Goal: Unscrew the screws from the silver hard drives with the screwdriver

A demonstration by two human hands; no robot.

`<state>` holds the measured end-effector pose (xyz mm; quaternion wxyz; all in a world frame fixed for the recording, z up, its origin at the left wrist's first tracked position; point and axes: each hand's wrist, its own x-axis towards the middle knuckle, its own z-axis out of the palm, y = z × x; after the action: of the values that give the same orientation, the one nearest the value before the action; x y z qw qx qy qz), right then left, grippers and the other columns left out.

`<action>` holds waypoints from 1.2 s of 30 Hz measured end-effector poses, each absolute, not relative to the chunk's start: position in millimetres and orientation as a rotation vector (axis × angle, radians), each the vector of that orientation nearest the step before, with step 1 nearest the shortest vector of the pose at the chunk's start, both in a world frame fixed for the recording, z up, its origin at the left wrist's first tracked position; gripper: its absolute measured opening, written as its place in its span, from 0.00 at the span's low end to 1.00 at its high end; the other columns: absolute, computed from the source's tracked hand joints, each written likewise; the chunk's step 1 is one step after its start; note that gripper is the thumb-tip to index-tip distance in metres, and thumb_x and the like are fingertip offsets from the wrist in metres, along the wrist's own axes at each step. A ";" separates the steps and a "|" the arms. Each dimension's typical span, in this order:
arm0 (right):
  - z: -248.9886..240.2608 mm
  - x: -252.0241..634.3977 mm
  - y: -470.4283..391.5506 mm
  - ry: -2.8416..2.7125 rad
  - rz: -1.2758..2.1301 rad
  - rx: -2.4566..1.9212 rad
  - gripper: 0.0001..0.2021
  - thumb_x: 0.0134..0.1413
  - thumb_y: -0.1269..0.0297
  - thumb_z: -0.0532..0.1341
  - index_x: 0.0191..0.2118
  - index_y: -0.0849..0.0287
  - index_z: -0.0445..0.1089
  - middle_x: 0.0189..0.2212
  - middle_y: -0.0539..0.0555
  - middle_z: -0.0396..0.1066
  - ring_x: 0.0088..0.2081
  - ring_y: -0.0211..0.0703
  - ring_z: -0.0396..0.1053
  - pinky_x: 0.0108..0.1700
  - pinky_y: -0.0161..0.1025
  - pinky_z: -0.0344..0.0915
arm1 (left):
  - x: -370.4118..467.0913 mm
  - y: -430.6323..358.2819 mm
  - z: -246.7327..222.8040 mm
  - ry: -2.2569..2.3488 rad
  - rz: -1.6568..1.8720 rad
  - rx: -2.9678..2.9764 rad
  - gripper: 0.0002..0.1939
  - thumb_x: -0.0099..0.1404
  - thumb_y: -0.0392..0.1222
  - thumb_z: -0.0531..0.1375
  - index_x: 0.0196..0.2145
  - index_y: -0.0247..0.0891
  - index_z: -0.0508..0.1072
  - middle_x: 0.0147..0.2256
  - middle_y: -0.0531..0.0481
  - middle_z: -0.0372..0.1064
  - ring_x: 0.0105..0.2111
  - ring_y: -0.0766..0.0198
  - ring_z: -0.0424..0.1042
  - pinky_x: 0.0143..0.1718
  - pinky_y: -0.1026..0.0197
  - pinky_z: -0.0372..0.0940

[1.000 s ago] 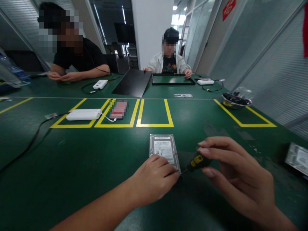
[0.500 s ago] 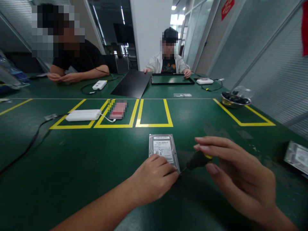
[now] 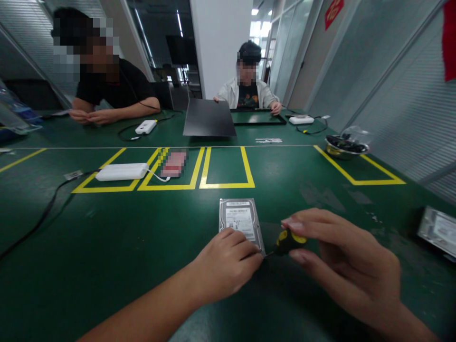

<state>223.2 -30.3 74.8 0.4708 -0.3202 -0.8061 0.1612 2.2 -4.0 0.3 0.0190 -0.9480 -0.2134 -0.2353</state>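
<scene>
A silver hard drive (image 3: 239,213) with a white label lies flat on the green table in front of me. My left hand (image 3: 230,261) is closed over its near end and hides that part. My right hand (image 3: 347,256) grips the handle of a black and yellow screwdriver (image 3: 290,241) between thumb and fingers. The thin shaft runs left and slightly down to the drive's near right corner, beside my left fingertips. Whether the tip sits in a screw I cannot tell.
Another hard drive (image 3: 440,232) lies at the far right. A metal bowl (image 3: 346,151) of dark items stands at the back right. A white power bank (image 3: 121,172) and a phone (image 3: 174,164) lie on the left. Across the table, a person holds a dark panel (image 3: 209,118); another sits at left.
My right fingers have closed in on the screwdriver handle, which has turned and shows more yellow. My left hand stays on the drive. Across the table, the dark panel has swung right and tilted.
</scene>
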 end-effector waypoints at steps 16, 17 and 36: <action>60.9 216.0 -25.5 -1.772 0.404 -0.869 0.21 0.48 0.76 0.69 0.47 0.54 0.67 0.39 0.53 0.66 0.41 0.43 0.67 0.38 0.39 0.67 | 1.9 -3.7 -0.6 -0.674 -0.758 -2.948 0.08 0.69 0.38 0.56 0.44 0.38 0.73 0.37 0.51 0.75 0.35 0.60 0.70 0.36 0.56 0.65; 61.1 215.8 -25.6 -1.774 0.395 -0.884 0.21 0.48 0.76 0.69 0.48 0.54 0.68 0.39 0.53 0.65 0.40 0.42 0.67 0.37 0.39 0.66 | 1.8 -3.7 -0.5 -0.672 -0.759 -2.949 0.08 0.70 0.38 0.56 0.43 0.38 0.73 0.37 0.51 0.75 0.35 0.60 0.70 0.36 0.56 0.65; 61.6 219.4 -25.3 -1.760 0.296 -0.921 0.17 0.52 0.75 0.67 0.47 0.54 0.71 0.38 0.52 0.66 0.39 0.41 0.67 0.36 0.39 0.65 | 1.2 -4.2 3.4 -0.673 -0.707 -2.991 0.08 0.70 0.39 0.55 0.43 0.38 0.74 0.38 0.50 0.75 0.37 0.59 0.71 0.38 0.55 0.65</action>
<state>219.4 -25.3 61.6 0.5368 -0.3868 -0.7394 0.1243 1.2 -4.2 3.4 -0.0024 -0.9506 -0.2139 -0.2248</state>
